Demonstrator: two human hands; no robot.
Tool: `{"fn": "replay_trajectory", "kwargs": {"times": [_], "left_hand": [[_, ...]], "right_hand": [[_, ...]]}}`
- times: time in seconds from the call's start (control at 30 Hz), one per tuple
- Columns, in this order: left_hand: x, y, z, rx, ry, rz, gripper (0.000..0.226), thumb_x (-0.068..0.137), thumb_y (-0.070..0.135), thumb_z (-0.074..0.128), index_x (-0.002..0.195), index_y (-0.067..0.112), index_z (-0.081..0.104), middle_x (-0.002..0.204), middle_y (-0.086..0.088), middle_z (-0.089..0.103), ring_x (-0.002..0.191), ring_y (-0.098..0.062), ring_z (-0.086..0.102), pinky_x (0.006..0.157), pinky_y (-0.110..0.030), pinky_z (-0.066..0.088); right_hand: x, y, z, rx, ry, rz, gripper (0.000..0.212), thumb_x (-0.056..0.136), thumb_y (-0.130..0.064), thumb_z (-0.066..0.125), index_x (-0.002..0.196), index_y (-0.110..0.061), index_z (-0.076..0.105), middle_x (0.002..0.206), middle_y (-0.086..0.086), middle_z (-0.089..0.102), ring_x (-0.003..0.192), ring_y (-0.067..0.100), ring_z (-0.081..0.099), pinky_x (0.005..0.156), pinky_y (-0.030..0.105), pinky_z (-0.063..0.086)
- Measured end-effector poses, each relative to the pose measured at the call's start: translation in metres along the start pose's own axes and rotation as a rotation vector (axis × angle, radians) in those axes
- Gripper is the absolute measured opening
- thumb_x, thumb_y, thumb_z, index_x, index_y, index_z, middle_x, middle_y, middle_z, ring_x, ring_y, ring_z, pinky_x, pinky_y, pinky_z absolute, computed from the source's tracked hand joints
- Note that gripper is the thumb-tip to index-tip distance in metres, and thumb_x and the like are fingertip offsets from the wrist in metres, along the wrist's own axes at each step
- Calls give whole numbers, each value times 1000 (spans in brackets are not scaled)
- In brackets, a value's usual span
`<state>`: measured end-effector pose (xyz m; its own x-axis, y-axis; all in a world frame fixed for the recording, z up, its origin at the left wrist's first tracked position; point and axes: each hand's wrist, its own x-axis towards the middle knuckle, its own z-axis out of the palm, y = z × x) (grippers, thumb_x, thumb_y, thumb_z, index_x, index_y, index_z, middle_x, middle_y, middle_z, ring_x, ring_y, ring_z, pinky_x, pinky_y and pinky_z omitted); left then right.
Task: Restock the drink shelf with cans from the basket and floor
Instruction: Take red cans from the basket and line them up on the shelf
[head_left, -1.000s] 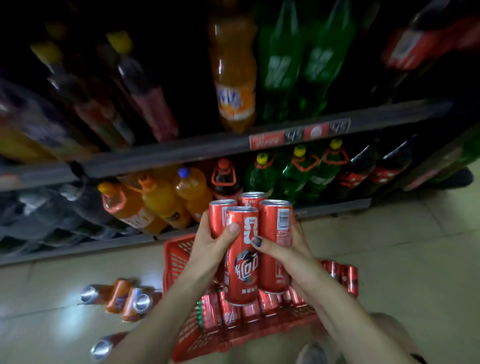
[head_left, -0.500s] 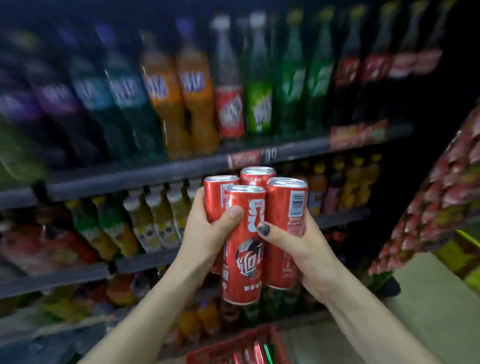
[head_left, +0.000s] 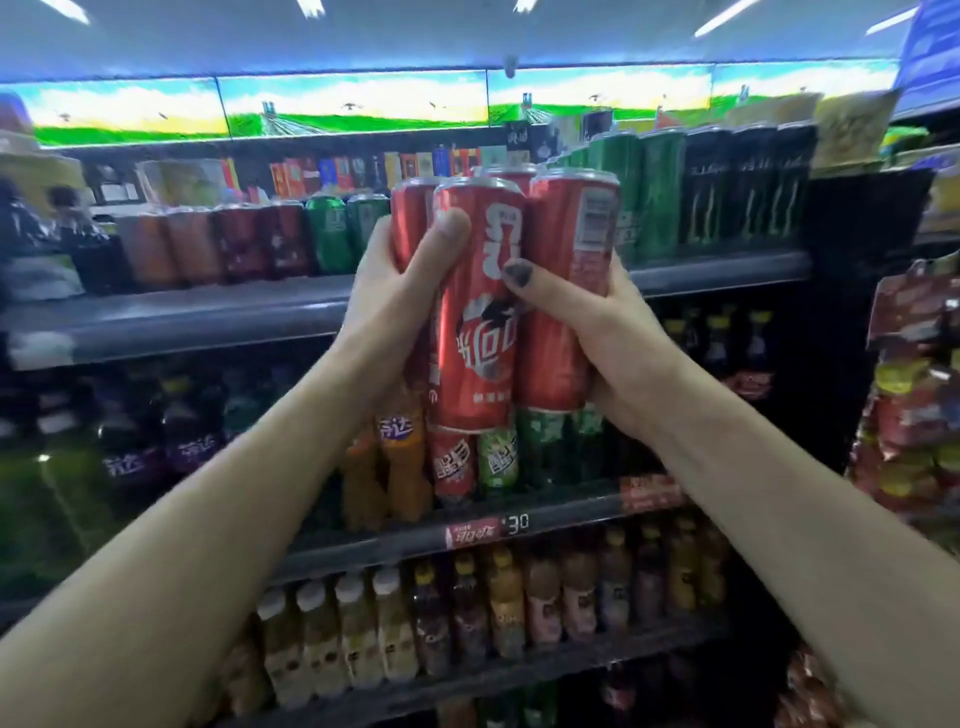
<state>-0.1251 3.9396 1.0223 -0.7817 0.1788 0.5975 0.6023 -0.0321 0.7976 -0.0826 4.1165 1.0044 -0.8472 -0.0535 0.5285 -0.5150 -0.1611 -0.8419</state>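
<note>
Several tall red cans are bunched upright between both my hands, held in front of the upper can shelf. My left hand wraps the left side of the bunch, thumb across the front can. My right hand presses the right side, its dark-nailed thumb on the front can. The can tops reach the row of cans standing on that shelf. The basket and the floor are out of view.
On the can shelf stand orange, red and green cans to the left and green and black cans to the right. Bottles fill the lower shelves. A snack rack hangs at the right edge.
Both hands have lifted the bunch of red cans from above the basket to the upper can shelf. The view has tilted upward; basket and floor have dropped out of sight.
</note>
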Motion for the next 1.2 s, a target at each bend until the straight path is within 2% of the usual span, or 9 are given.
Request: {"fn": "replay_trajectory", "kwargs": {"times": [0.17, 0.27, 0.43, 0.63, 0.77, 0.87, 0.97, 1.1, 1.2], "left_hand": [[68, 19, 0, 15, -10, 77, 134, 40, 92, 77, 144, 10, 52, 124, -14, 74, 106, -33, 77, 95, -53, 60], [105, 17, -4, 6, -38, 110, 131, 41, 90, 79, 141, 10, 54, 124, -15, 75, 108, -35, 76, 96, -53, 60], [160, 3, -15, 24, -41, 104, 143, 30, 94, 76, 144, 11, 50, 124, -14, 75, 108, -32, 76, 96, -51, 60], [202, -26, -32, 55, -116, 93, 125, 42, 93, 72, 136, 13, 55, 124, -13, 75, 111, -30, 75, 96, -49, 61], [225, -51, -41, 61, -147, 26, 133, 49, 93, 73, 148, 9, 44, 133, -18, 69, 117, -34, 72, 101, -56, 56], [238, -67, -39, 78, -176, 15, 139, 48, 94, 72, 151, 7, 39, 133, -17, 69, 117, -33, 72, 100, -55, 57], [248, -81, -41, 141, -166, -5, 147, 44, 100, 67, 151, 5, 36, 133, -16, 68, 115, -29, 73, 100, -53, 58], [253, -93, -45, 227, -162, -59, 155, 36, 107, 58, 151, 8, 27, 138, -10, 59, 121, -23, 68, 101, -47, 57], [253, -93, -46, 309, -190, -36, 151, 41, 110, 50, 152, 10, 28, 135, -3, 60, 122, -16, 65, 106, -46, 53]], "right_hand": [[69, -21, -10, 1, -38, -67, 56, 91, -19, 78, 140, -10, 52, 126, 15, 72, 113, 34, 72, 98, 58, 56], [109, -22, -14, -6, -54, -84, 58, 92, -18, 77, 142, -8, 51, 126, 17, 72, 113, 36, 72, 97, 60, 56], [166, -16, -16, -10, -81, -84, 57, 92, -16, 77, 141, -8, 50, 125, 18, 72, 112, 35, 72, 96, 59, 57], [217, 8, -16, -23, -45, -42, 66, 85, -17, 84, 141, -8, 49, 126, 19, 71, 111, 35, 73, 94, 59, 58], [237, 23, -21, -52, -9, -39, 57, 86, -13, 83, 135, -14, 52, 125, 15, 72, 109, 29, 74, 93, 53, 61], [246, 34, -29, -102, 16, -22, 61, 87, -15, 82, 139, -16, 51, 124, 10, 73, 108, 24, 75, 91, 45, 62], [250, 43, -36, -136, 36, 15, 62, 87, -20, 82, 140, -18, 51, 122, 5, 74, 104, 16, 76, 83, 32, 63], [255, 52, -44, -160, -12, 73, 81, 81, -28, 88, 148, -19, 43, 130, 7, 71, 114, 22, 72, 100, 49, 57], [255, 51, -48, -174, -58, 139, 75, 86, -29, 83, 148, -21, 42, 129, 5, 72, 115, 20, 72, 102, 50, 56]]}}
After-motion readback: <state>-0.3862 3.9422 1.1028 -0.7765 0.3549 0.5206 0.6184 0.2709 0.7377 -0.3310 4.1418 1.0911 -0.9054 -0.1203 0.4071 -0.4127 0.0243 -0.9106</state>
